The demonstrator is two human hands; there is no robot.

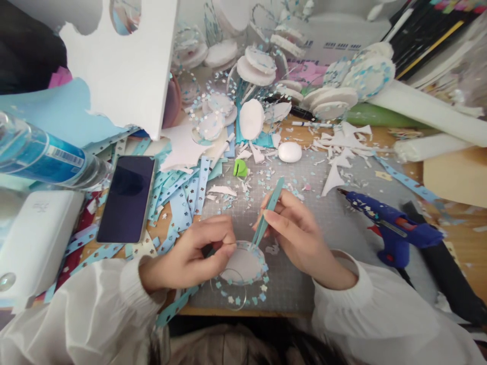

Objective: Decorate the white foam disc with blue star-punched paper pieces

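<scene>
My right hand (292, 230) is closed round teal tweezers (268, 210), whose tips point down at the upper edge of a white oval disc (243, 263). Tiny pale-blue and white flowers line the disc's rim, and a flower-dotted strand (254, 300) curves below it. A thin clear loop of thread or wire (245, 296) hangs beside the strand. At the disc's upper left edge, my left hand (201, 248) pinches with thumb and forefinger; what lies between those fingertips is too small to make out. The disc is on or just above the grey cutting mat (304, 299).
A blue glue gun (395, 228) lies at right. On the left are a phone (127, 197), a white power bank (36, 248), a water bottle (49, 152) and punched blue strips (182, 197). White scraps, a green sharpener-like piece (240, 168) and several flower-trimmed discs (256, 68) lie beyond.
</scene>
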